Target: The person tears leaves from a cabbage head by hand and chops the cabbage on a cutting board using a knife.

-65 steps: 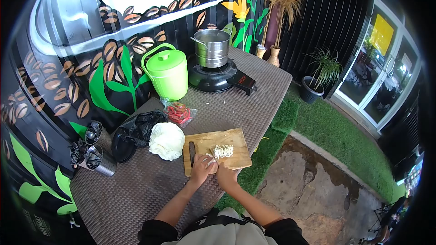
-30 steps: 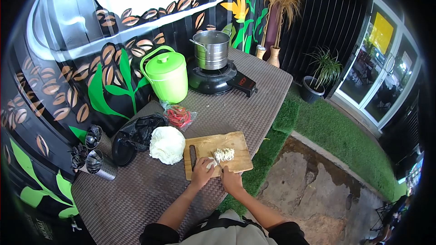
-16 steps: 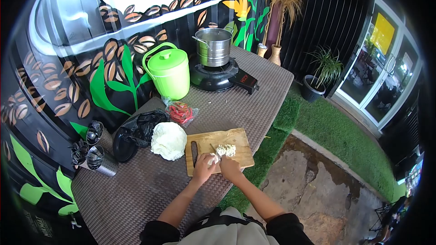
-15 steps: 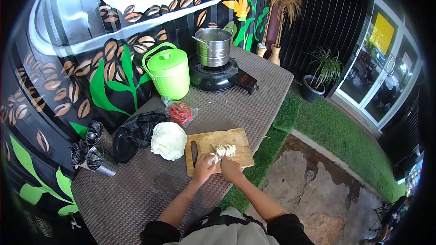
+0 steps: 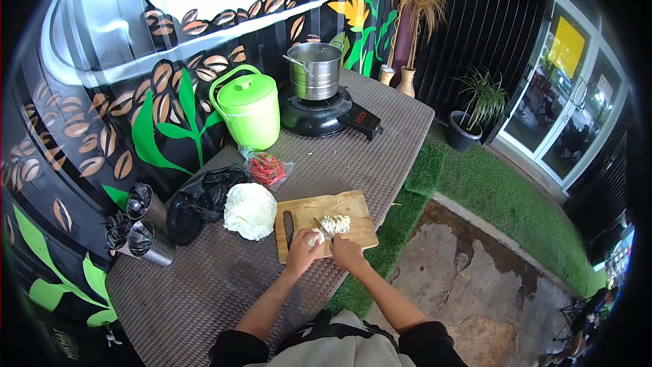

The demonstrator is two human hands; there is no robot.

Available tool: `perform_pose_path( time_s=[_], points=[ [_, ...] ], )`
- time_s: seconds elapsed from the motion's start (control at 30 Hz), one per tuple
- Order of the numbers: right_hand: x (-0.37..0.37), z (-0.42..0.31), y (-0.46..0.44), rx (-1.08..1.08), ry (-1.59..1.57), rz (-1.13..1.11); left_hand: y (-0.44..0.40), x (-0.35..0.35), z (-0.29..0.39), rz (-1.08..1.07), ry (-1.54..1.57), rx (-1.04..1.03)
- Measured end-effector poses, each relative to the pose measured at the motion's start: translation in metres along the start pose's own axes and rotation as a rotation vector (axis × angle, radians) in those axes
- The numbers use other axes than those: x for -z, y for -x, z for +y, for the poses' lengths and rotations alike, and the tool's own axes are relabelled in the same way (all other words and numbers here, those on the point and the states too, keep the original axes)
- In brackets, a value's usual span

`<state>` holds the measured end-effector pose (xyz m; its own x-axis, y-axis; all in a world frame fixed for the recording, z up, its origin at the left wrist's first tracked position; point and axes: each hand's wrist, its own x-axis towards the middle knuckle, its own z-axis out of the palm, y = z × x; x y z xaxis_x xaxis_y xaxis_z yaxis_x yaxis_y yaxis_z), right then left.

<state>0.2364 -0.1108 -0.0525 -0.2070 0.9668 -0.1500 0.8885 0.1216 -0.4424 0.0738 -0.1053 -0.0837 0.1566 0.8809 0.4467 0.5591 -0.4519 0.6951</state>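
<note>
A wooden cutting board [image 5: 362,234] lies near the table's front edge, under both hands. My left hand [image 5: 303,251] is closed around a small pale piece of cabbage [image 5: 317,236] on the board. My right hand [image 5: 347,253] grips a knife [image 5: 324,230], its handle hidden in the fist and its blade right beside that piece. Shredded cabbage [image 5: 336,223] lies in a small heap just beyond the blade. To the left of the board sits a large pale cabbage [image 5: 250,211], touching or nearly touching a black plastic bag [image 5: 216,189].
Red chillies [image 5: 267,169] in a clear bag lie behind the cabbage. Farther back stand a green lidded bucket [image 5: 250,110] and a steel pot [image 5: 314,73] on a black portable stove [image 5: 316,115]. Metal cutlery holders [image 5: 157,250] stand at the left of the woven-pattern table [image 5: 204,299].
The view has shifted very slightly. Both hands, the knife and the cabbage piece keep almost the same place on the board.
</note>
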Motion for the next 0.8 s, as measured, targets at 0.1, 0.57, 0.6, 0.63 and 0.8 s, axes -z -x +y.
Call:
perform_pose_path(
  time_s=[0.1,0.57,0.6,0.63,0.8],
  points=[
    [-0.005,-0.004,0.011,-0.046,0.022,-0.01,0.0,0.0,0.003,0.02,0.004,-0.016],
    [-0.011,-0.002,-0.003,0.062,0.085,0.088,-0.001,0.002,0.003,0.021,0.002,0.001],
    [-0.013,-0.003,0.0,0.062,0.087,0.089,-0.001,0.003,0.004,0.023,0.003,0.001],
    [-0.017,-0.006,0.007,0.017,0.083,0.105,-0.001,0.003,0.005,0.02,-0.003,0.008],
    [-0.032,-0.014,0.021,-0.076,0.03,0.155,0.0,0.002,0.003,0.004,-0.002,0.018]
  ],
)
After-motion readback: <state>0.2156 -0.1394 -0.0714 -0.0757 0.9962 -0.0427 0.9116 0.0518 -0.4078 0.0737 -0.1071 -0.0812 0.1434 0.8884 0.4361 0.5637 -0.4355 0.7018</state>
